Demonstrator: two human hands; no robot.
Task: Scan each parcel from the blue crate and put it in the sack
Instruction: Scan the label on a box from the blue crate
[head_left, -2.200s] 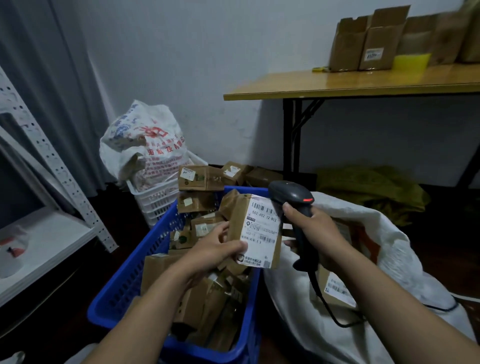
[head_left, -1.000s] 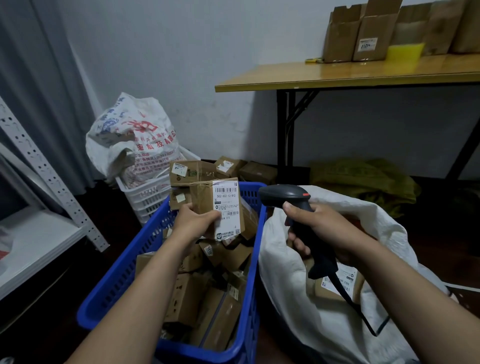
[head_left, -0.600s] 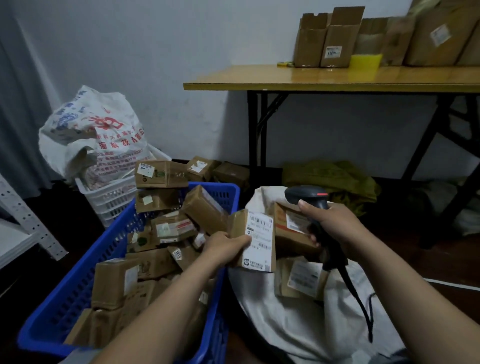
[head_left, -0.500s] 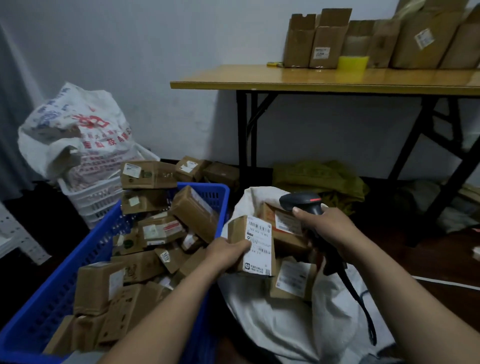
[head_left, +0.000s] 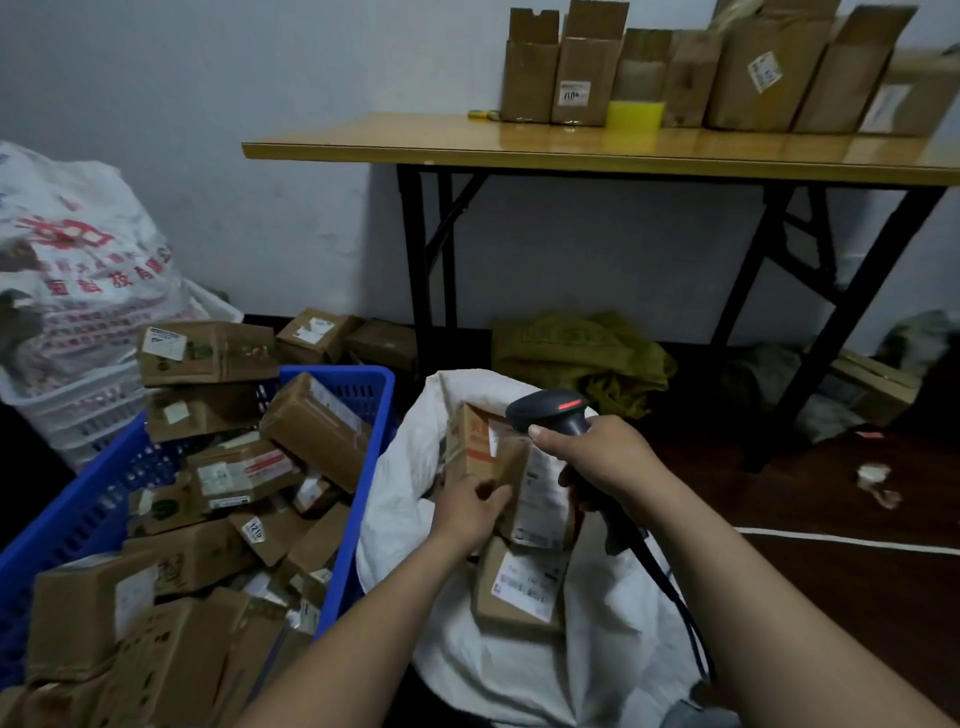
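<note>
The left hand (head_left: 470, 506) grips 1 parcel (head_left: 540, 496) over the sack (head_left: 397, 493), the right hand (head_left: 605, 457) grips the scanner (head_left: 550, 410); best let go low, gently.

the single head-worn wide-angle view looks forward and down. it sits close above the sack (head_left: 395, 499) and blue crate (head_left: 358, 387), with the table (head_left: 467, 140) farther back.

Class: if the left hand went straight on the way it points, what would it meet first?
Probably the orange-printed box in the sack, just beyond the parcel that the left hand grips. Depth is unclear.
</note>
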